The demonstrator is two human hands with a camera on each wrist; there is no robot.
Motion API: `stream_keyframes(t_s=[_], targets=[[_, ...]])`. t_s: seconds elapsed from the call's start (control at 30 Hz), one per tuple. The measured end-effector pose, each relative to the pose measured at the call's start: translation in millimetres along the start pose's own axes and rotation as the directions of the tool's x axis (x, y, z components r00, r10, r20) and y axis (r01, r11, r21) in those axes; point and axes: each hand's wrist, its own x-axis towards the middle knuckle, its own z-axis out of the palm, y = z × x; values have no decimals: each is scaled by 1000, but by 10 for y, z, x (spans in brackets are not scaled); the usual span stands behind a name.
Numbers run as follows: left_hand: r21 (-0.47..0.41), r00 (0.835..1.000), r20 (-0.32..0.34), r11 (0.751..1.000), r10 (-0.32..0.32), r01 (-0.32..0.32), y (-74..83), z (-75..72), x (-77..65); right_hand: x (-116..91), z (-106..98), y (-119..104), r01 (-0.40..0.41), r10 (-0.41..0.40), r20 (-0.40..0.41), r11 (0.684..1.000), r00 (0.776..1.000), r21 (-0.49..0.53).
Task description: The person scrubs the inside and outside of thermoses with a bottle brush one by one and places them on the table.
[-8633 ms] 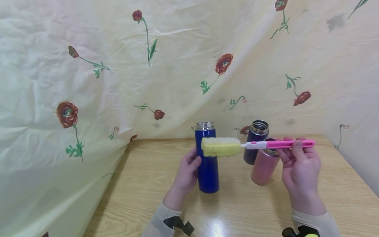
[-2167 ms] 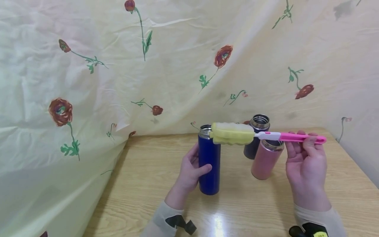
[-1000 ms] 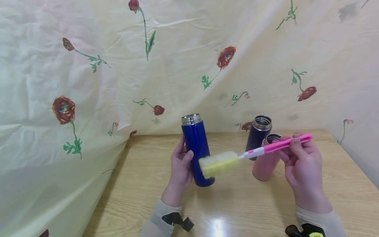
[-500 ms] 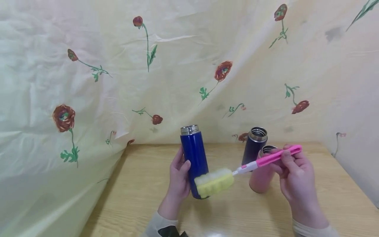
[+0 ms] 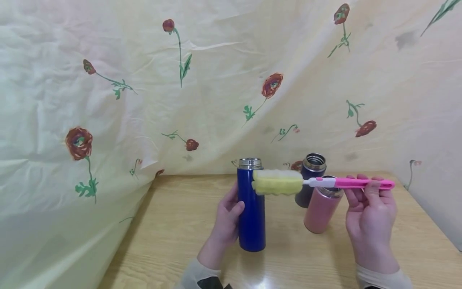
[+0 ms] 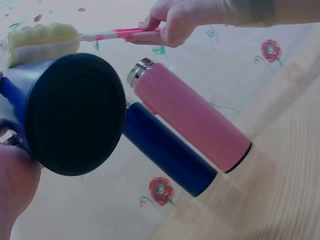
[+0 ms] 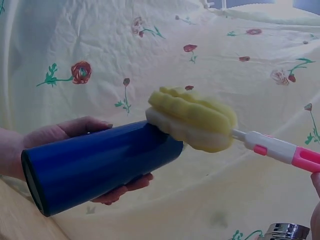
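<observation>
A tall blue vacuum flask [image 5: 251, 226], lidless with a bare steel neck, stands nearly upright in my left hand [image 5: 227, 218], fingers behind and thumb on its side. Its dark round base faces the left wrist view. Between thumb and fingers, my right hand [image 5: 371, 220] holds a bottle brush [image 5: 278, 182] by its pink handle. The brush lies level, its yellow-and-white sponge head across the flask's upper side, outside the mouth. In the right wrist view the sponge [image 7: 200, 120] overlaps the flask's neck end and hides it.
A pink flask [image 5: 320, 212] and a dark blue flask [image 5: 304, 196] stand lidless on the wooden table [image 5: 173, 228], behind and below the brush handle. Floral cloth [image 5: 216, 92] hangs at the back and left.
The sponge has moved from low on the blue flask up to its upper side, and the handle has levelled. The flask has swung from leaning to nearly upright, slightly right.
</observation>
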Motion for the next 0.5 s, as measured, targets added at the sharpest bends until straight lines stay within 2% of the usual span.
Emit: stream_keyframes(t_s=[0.13,0.5], targets=[[-11,1000,21,1000,3,-3,-41,-2,30,2,29,12,31,-31,-24,1000,999,2],[64,998,-64,998,-12,16,-7,-28,12,-61,37,74,98,-98,0,995,995,-25]])
